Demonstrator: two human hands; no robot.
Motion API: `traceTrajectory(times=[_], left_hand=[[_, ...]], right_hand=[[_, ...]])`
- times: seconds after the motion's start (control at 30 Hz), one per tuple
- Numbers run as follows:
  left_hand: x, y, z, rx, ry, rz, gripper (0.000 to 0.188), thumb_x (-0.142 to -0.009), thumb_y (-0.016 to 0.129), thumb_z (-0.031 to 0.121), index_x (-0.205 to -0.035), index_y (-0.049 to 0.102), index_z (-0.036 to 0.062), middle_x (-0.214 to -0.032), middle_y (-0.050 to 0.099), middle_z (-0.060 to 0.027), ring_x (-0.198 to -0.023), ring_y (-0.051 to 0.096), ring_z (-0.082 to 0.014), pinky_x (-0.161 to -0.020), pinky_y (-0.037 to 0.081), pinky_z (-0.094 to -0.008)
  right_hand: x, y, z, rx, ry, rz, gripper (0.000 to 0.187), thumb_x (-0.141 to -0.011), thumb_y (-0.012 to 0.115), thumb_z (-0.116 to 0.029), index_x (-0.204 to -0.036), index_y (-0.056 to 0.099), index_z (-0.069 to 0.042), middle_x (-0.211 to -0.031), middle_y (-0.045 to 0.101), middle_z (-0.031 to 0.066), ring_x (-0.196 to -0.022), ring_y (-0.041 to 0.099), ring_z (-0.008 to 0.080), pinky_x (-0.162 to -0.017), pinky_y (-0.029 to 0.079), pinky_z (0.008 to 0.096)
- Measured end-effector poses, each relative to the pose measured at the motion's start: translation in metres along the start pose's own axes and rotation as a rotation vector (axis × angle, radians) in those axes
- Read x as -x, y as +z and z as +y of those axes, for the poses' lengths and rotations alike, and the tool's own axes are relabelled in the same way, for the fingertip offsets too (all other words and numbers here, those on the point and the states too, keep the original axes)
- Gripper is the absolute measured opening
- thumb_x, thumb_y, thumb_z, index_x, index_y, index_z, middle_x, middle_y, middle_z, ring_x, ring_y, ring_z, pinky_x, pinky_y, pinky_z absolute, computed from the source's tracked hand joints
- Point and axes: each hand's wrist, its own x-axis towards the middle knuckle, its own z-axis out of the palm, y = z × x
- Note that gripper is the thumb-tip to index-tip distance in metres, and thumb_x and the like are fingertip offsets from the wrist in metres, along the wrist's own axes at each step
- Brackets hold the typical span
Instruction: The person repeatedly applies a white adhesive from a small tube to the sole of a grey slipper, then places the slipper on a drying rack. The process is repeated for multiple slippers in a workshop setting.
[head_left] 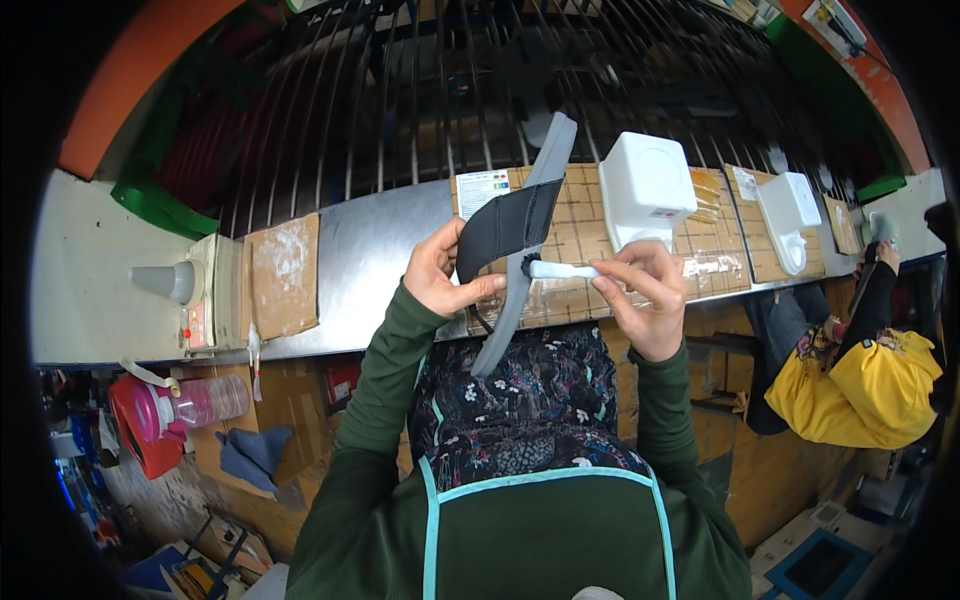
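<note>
My left hand [442, 275] grips a slipper by its black strap [512, 225], fingers behind and thumb in front. The slipper's long grey sole [548, 160] stands on edge, tilted, its upper end leaning right. In my right hand [648, 295] the white handle of a small brush [562, 270] is pinched between thumb and fingertips. The brush's dark tip meets the grey sole near the strap's lower edge; its bristles are mostly hidden there. Just beyond my right hand stands a white plastic container [648, 185] with a square top.
Cardboard sheets [575, 300] cover part of the metal bench. Beyond it runs a rack of metal rods [350, 120]. At left are a scale [205, 300], a grey cone-shaped cup [165, 281] and a pink bottle [200, 403]. A co-worker in yellow [860, 385] sits at right near another white container [788, 215].
</note>
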Motion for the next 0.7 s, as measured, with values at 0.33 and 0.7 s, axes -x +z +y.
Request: traceTrajectory(times=[0.33,0.7], left_hand=[[-0.005,-0.005,0.000,-0.004,0.017,0.020,0.055,-0.073,0.084,0.015,-0.116,0.054,-0.0008,-0.103,0.064,-0.0068,-0.096,0.061,-0.0131,-0.088,0.049,-0.0282],[-0.014,-0.010,0.001,0.033,0.036,0.048,0.051,-0.073,0.084,0.015,-0.112,0.055,0.0008,-0.098,0.063,-0.0048,-0.090,0.061,-0.0112,-0.083,0.050,-0.0268]], right_hand=[[0.008,0.005,-0.003,-0.082,0.029,-0.039,0.021,-0.071,0.079,-0.013,-0.092,0.076,-0.013,-0.087,0.061,-0.0009,-0.068,0.052,0.0110,-0.076,0.030,0.0289],[0.007,0.007,-0.006,-0.085,-0.052,-0.086,0.020,-0.073,0.078,-0.004,-0.093,0.075,-0.004,-0.091,0.058,0.0048,-0.068,0.055,0.0106,-0.064,0.044,0.0247]])
